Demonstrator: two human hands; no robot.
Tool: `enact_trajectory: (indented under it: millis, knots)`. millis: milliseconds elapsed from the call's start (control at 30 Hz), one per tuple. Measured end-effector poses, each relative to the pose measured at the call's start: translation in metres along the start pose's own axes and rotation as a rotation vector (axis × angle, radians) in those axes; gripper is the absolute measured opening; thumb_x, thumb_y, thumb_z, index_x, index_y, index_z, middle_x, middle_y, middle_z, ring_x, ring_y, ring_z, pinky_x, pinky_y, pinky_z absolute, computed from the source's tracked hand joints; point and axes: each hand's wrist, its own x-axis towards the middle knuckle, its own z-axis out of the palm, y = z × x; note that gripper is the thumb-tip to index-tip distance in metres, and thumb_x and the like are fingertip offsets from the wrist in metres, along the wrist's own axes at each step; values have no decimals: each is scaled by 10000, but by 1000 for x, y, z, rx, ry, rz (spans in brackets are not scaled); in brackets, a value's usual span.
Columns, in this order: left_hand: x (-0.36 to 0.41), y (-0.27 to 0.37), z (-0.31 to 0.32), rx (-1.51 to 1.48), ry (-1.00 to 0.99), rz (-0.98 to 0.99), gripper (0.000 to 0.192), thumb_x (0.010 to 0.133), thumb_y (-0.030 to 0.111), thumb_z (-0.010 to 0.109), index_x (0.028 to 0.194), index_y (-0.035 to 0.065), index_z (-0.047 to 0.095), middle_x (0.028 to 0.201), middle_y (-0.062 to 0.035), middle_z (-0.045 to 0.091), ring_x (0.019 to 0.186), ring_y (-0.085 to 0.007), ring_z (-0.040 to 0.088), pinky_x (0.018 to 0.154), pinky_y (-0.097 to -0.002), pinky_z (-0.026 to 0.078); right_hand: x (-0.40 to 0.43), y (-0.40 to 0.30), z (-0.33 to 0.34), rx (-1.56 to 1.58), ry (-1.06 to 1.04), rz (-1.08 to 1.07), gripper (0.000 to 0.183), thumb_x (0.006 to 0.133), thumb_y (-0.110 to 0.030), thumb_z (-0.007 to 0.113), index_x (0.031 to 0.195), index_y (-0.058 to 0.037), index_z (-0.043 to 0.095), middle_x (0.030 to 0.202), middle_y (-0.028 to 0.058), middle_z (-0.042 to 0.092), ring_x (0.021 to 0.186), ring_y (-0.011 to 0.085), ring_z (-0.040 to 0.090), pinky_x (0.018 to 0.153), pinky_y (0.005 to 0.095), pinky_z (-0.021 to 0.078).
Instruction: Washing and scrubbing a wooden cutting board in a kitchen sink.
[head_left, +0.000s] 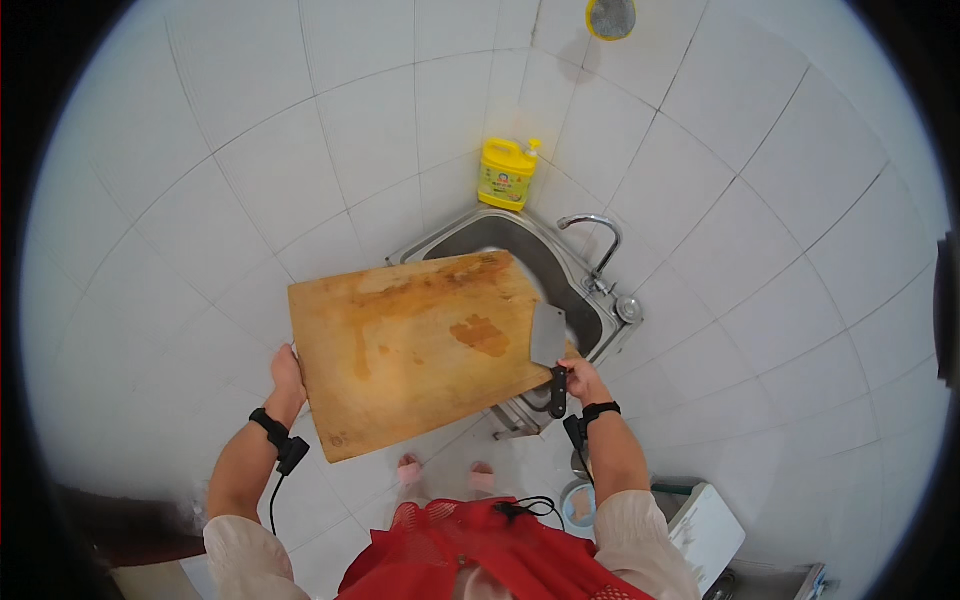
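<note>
A large wooden cutting board (420, 352), stained with wet patches, spans the space before me and covers part of a stainless steel corner sink (480, 225). My left hand (288, 373) grips its left edge, the fingers hidden underneath. At the opposite edge, my right hand (583, 377) holds the board near its corner. A cleaver (548, 334) lies flat along that right edge. Its black handle (558, 391) points towards me beside my right hand; whether the thumb presses on it I cannot tell.
Behind the sink stands a yellow pump jug (504, 178) against the tiled wall. A chrome faucet (600, 240) rises at the sink's right rim, with a round metal strainer (628, 308) nearby. Low on the right are a light blue basin (578, 504) and a white board-like panel (705, 532).
</note>
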Motion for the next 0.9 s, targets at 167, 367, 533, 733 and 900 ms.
enact_trajectory:
  millis: [167, 367, 533, 733, 900]
  knots:
    - [38, -6, -4, -5, -55, -99, 203, 839, 195, 412, 676, 75, 429, 586, -42, 399, 492, -170, 418, 438, -358, 370, 4, 6, 19, 18, 23, 17, 150, 770, 18, 560, 918, 19, 540, 849, 98, 569, 801, 249, 547, 795, 353, 448]
    - [47, -18, 17, 61, -62, -87, 212, 830, 179, 407, 664, 49, 385, 647, -42, 368, 560, -158, 381, 481, -359, 369, 9, 1, 14, 46, 111, 24, 189, 757, 49, 569, 943, 40, 535, 860, 112, 575, 793, 263, 555, 785, 371, 459]
    - [40, -22, 9, 76, -78, -85, 216, 837, 192, 409, 669, 57, 404, 631, -41, 382, 555, -153, 397, 474, -355, 374, -5, 2, 8, 44, 116, 4, 191, 765, 41, 567, 952, 41, 529, 889, 113, 568, 814, 266, 550, 799, 391, 446]
    - [24, -8, 4, 119, -75, -45, 236, 849, 215, 403, 668, 65, 410, 624, -41, 404, 559, -148, 423, 468, -343, 390, -37, -5, 12, 47, 72, 0, 191, 777, 24, 571, 963, 36, 535, 885, 107, 575, 824, 257, 554, 805, 397, 443]
    - [-10, -25, -41, 176, -44, -79, 246, 852, 217, 400, 657, 68, 408, 616, -32, 401, 557, -147, 434, 481, -348, 401, -78, 4, -7, -17, 53, 76, 201, 781, 28, 567, 979, 34, 535, 892, 106, 578, 823, 263, 557, 822, 409, 438]
